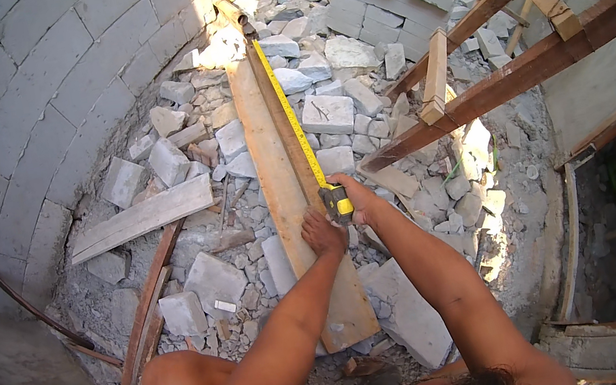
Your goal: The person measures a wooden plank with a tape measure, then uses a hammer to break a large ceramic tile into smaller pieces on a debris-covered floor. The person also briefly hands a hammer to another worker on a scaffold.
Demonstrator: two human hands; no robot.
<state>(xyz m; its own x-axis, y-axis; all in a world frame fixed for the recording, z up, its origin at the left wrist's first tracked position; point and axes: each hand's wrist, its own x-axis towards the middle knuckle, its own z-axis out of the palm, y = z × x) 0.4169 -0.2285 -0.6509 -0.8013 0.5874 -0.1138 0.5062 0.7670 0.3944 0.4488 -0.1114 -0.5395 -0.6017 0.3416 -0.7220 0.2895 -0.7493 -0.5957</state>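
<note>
In my right hand is a black and yellow tape measure, gripped from its right side. Its yellow blade runs out away from me, along the right edge of a long wooden beam. Beside that beam and partly under it lies a wide, pale plank. My left hand lies on the wood just left of the tape case, fingers apart and pointing forward. The blade's far end is by a dark, round-ended piece at the top of the wood; how it is fixed there is too small to tell.
Broken pale blocks and rubble cover the ground all around. A block wall curves along the left. To the right, a wooden ladder-like frame slants across. A loose board and reddish timber strips lie left.
</note>
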